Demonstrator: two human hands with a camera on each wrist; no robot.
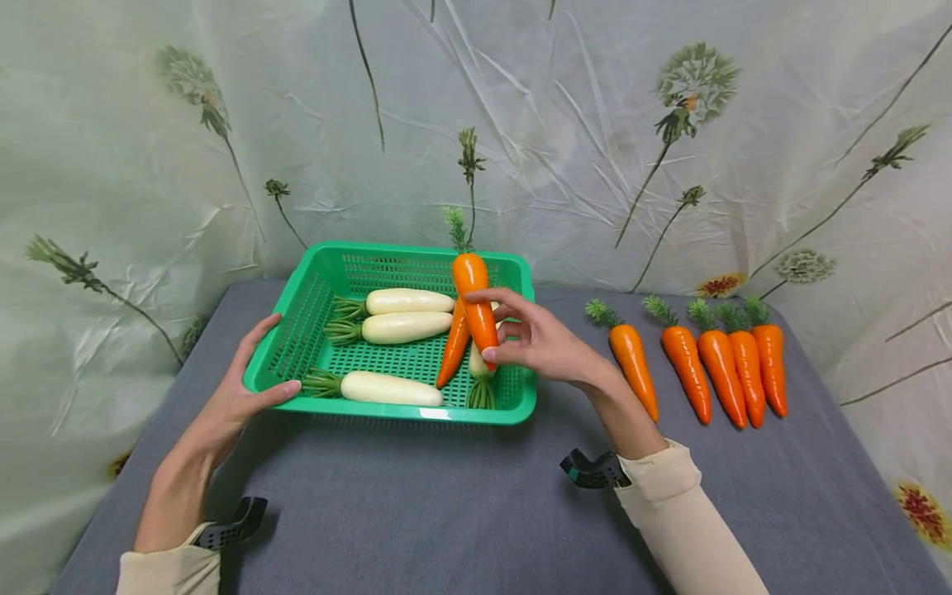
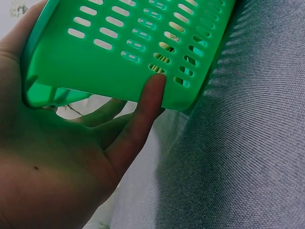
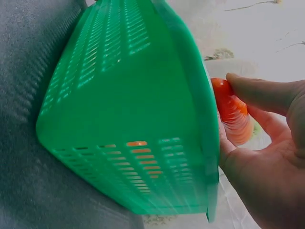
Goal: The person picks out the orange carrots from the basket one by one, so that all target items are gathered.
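Note:
My right hand (image 1: 531,335) pinches a carrot (image 1: 470,277) by its lower part, above the right side of a green plastic basket (image 1: 390,411). The carrot's leafy top points to the back. Under it, another carrot (image 1: 454,351) lies in the basket. Several white radishes lie there too: a pair (image 1: 407,327) toward the back, one radish (image 1: 390,388) along the front, and one radish (image 1: 481,364) at the right, partly hidden by the held carrot and hand. My left hand (image 1: 238,392) grips the basket's front left corner, with fingers against its slotted wall (image 2: 109,62).
Several carrots (image 1: 720,376) lie side by side on the grey cloth (image 1: 446,496), right of the basket. Behind the table hangs a pale curtain (image 1: 550,182) with dandelion prints. Dark straps (image 1: 595,469) sit at both wrists.

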